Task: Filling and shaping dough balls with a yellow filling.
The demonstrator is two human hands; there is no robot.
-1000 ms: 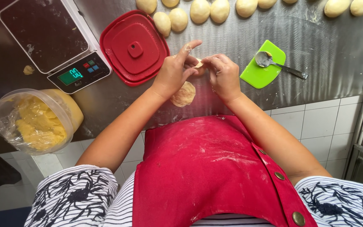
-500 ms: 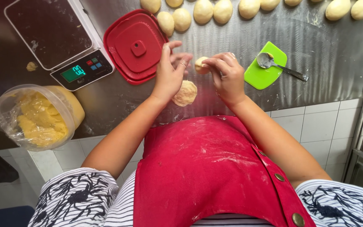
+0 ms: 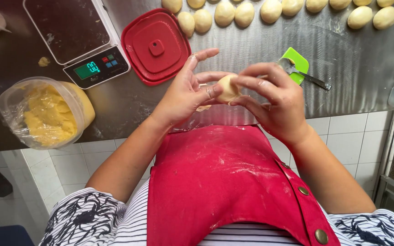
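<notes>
I observe a pale dough ball [image 3: 227, 88] held above the near edge of the steel tabletop [image 3: 352, 86], just over my red apron [image 3: 224, 177]. My left hand [image 3: 185, 93] cups it from the left, thumb pressed on its front, other fingers spread open. My right hand [image 3: 274, 98] grips it from the right, fingers curled closed around its top and side. Something pale shows below the left palm; I cannot tell what. Far left of the hands lies a red square lid [image 3: 156, 45], beyond it a digital scale [image 3: 76, 38]. A green scraper [image 3: 297, 64] carrying a spoon [image 3: 304, 75] sits right. Dough balls line the far edge [image 3: 270, 10]. A tub of yellow filling [image 3: 46, 114] stands near left.
</notes>
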